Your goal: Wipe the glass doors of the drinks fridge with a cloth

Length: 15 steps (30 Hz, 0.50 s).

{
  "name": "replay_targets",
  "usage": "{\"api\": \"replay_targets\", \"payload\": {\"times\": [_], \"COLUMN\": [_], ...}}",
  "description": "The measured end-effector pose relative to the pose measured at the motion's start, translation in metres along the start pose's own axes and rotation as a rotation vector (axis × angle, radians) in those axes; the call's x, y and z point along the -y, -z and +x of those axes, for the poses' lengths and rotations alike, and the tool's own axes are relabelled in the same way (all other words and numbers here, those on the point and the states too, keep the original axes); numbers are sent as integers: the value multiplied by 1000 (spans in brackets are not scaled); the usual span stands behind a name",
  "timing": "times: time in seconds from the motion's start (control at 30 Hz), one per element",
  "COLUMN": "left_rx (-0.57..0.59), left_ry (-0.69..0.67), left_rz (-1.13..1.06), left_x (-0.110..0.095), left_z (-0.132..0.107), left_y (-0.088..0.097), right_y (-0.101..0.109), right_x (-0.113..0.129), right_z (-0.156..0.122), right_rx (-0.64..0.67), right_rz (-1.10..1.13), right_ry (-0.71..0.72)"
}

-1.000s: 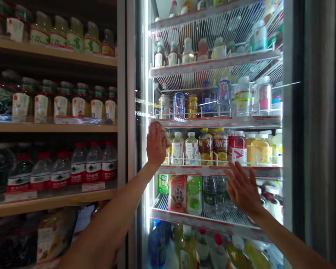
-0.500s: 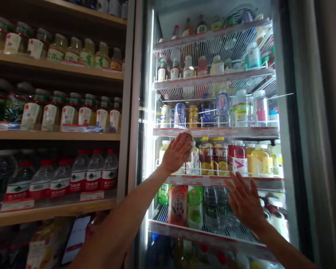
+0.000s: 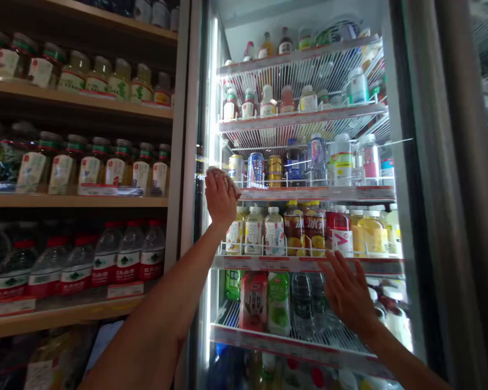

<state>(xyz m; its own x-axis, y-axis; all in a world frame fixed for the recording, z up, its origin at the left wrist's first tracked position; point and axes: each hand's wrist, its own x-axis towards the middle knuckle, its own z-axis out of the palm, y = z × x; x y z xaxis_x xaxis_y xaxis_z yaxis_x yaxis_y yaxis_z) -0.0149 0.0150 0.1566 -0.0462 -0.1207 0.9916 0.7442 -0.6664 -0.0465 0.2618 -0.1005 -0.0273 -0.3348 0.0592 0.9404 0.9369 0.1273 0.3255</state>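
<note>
My left hand presses a crumpled pale cloth against the glass door of a lit drinks fridge, near the door's left edge at the level of the can shelf. My right hand lies flat on the same glass lower down, fingers spread, in front of the water bottles. Behind the glass stand rows of bottles and cans on white wire shelves.
To the left, wooden shelves carry rows of jars and red-capped water bottles. The fridge's dark frame runs down the right side. More bottles fill the fridge's bottom shelf.
My left hand slid right with the cloth across the glass, then back left and slightly up to the door's edge. My right hand stayed flat on the glass.
</note>
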Motion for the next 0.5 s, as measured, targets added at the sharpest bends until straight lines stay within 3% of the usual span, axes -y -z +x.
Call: {"api": "replay_targets", "payload": {"times": [0.07,0.17,0.2,0.23,0.33,0.4,0.5], "left_rx": [25,221,244,230,70,70,267], "left_ry": [-65,-450,-505,-492,-217,-206,-609], "left_rz": [7,-10,-7,3,49,52,10], "left_x": [-7,-23,-25,-25,-23,-30,-51], "left_z": [-6,-19,-21,-20,-19,-28,-52], "left_y": [-3,-9,-10,-9,-6,-6,-9], "right_y": [0,-1,-1,-1,-1,0,0], "right_x": [0,0,0,0,0,0,0], "right_z": [0,-1,-1,-1,0,1,0], "right_rx": [-6,-3,-5,-5,-15,-12,-8], "right_rz": [10,26,27,26,5,-8,-15], "right_ry": [-10,-16,-11,-4,14,14,3]}}
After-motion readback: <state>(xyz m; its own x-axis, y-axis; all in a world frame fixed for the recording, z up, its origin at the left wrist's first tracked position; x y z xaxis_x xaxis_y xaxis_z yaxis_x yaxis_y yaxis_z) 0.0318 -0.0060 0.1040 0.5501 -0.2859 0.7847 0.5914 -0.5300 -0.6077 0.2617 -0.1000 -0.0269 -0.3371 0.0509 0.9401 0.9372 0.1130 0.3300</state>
